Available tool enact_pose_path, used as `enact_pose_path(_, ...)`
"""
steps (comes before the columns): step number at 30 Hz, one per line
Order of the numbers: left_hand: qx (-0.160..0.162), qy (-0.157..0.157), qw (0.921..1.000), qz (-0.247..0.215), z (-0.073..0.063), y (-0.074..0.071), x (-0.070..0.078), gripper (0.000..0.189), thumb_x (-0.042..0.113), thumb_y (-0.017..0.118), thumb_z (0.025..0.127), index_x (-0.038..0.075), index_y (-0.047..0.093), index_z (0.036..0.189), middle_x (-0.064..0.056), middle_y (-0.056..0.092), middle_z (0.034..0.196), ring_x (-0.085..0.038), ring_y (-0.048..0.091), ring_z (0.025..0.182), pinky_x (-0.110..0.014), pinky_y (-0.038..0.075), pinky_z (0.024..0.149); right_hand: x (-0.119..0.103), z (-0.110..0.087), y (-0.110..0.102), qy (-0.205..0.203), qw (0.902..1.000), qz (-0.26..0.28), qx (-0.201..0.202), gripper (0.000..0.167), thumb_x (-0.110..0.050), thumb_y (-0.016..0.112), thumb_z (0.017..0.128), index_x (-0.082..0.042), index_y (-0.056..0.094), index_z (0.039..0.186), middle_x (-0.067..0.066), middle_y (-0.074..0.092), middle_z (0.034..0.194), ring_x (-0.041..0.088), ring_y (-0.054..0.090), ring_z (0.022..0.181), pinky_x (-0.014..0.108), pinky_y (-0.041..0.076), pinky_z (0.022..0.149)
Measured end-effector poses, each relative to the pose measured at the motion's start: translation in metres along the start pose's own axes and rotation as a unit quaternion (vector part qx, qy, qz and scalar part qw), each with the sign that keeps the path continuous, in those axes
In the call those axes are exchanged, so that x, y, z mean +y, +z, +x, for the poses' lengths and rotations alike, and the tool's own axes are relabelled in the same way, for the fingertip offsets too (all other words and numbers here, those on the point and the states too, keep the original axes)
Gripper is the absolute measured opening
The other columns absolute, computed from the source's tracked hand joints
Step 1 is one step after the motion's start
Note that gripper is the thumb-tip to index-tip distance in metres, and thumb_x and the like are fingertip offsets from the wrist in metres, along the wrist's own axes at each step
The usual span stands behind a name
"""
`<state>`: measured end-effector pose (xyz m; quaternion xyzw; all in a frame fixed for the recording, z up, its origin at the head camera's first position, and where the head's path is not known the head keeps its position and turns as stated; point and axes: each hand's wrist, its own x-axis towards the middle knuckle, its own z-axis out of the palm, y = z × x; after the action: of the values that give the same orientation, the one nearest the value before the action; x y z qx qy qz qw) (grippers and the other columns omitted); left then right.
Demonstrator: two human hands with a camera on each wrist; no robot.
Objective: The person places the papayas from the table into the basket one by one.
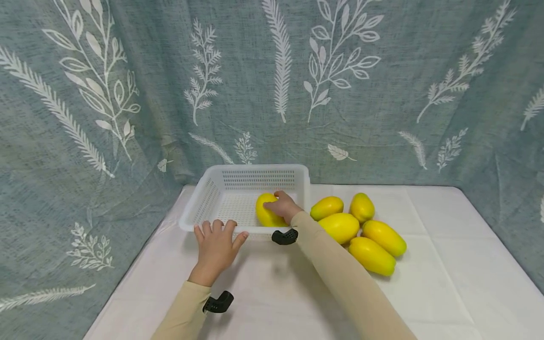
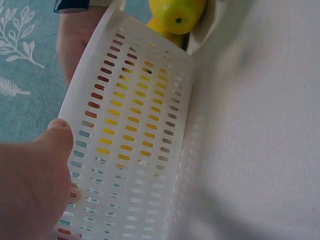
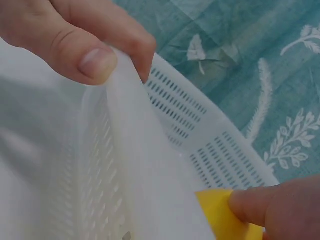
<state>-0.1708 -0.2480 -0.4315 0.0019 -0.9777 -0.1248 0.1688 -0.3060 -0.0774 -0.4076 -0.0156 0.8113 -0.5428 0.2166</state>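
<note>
A white slotted plastic basket [image 1: 196, 200] sits at the back of the table. My left hand [image 1: 216, 250] grips its front rim, fingers over the edge; in the right wrist view, the thumb and fingers pinch that rim [image 3: 142, 150] from both sides. Inside the basket, toward its right end, my right hand [image 1: 284, 207] holds a yellow mango [image 1: 263, 211], thumb on its near side and fingers beyond. Through the slots of the front wall [image 2: 175, 55], yellow shows in the left wrist view. The mango's underside is hidden.
Several more yellow mangoes [image 1: 340, 227] with greenish ends lie grouped right of the basket, partly behind the right forearm. A white cloth [image 1: 433, 264] covers the table. Behind and on both sides hangs a blue-green curtain [image 1: 246, 85] with white leaf patterns.
</note>
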Motion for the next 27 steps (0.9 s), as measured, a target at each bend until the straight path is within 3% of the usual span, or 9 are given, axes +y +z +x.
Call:
enact_pose_path(8,-0.004,-0.003,1.0,-0.007,0.0,0.0,0.001,0.044,0.043,0.063,0.099,0.003,0.063,0.119,-0.03,0.058,0.112,-0.056,0.041,0.118,-0.078,0.015,0.11,0.002,-0.001,0.001,-0.011,0.9968,-0.08,0.002,0.07,-0.026,0.067,0.097,-0.006,0.035,0.156,0.017,0.042,0.159,0.032,0.047,0.136,0.045,0.035,0.12)
enact_pose_path(12,0.001,-0.001,1.0,-0.005,-0.001,-0.002,0.0,0.043,0.042,0.064,0.098,0.003,0.063,0.118,-0.03,0.058,0.112,-0.056,0.042,0.117,-0.077,0.016,0.108,0.0,-0.004,0.001,-0.025,0.9955,-0.091,0.008,0.072,-0.028,0.067,0.097,-0.007,0.034,0.157,0.017,0.043,0.159,0.032,0.048,0.137,0.046,0.035,0.12)
enact_pose_path(15,-0.008,0.001,1.0,-0.006,0.001,0.0,0.003,0.044,0.042,0.063,0.099,0.003,0.063,0.119,-0.03,0.058,0.114,-0.057,0.041,0.119,-0.078,0.016,0.109,-0.003,-0.013,-0.012,-0.037,0.9944,-0.097,0.019,0.072,-0.031,0.067,0.098,-0.009,0.033,0.158,0.016,0.04,0.161,0.032,0.046,0.142,0.047,0.036,0.12)
enact_pose_path(18,-0.013,0.0,0.9999,-0.007,0.002,0.001,0.003,0.045,0.043,0.063,0.099,0.003,0.062,0.12,-0.031,0.058,0.115,-0.058,0.04,0.121,-0.079,0.014,0.11,-0.015,-0.023,-0.03,-0.066,0.9922,-0.1,0.032,0.071,-0.033,0.065,0.099,-0.011,0.032,0.159,0.014,0.036,0.164,0.033,0.042,0.147,0.049,0.036,0.12)
enact_pose_path(22,-0.019,-0.002,0.9997,-0.013,0.003,0.0,0.002,0.047,0.043,0.063,0.099,0.002,0.061,0.123,-0.032,0.057,0.117,-0.059,0.039,0.123,-0.08,0.013,0.11,-0.033,-0.039,-0.071,-0.089,0.9919,-0.081,0.041,0.067,-0.032,0.061,0.102,-0.015,0.031,0.159,0.017,0.033,0.165,0.035,0.037,0.15,0.051,0.038,0.119)
enact_pose_path(27,-0.028,0.0,0.9995,-0.012,0.003,-0.002,0.0,0.047,0.043,0.061,0.101,0.002,0.06,0.124,-0.034,0.056,0.119,-0.061,0.038,0.123,-0.08,0.012,0.109,-0.031,-0.059,-0.136,-0.074,0.9943,-0.057,0.05,0.066,-0.031,0.058,0.104,-0.016,0.027,0.161,0.019,0.033,0.163,0.037,0.042,0.146,0.053,0.038,0.117)
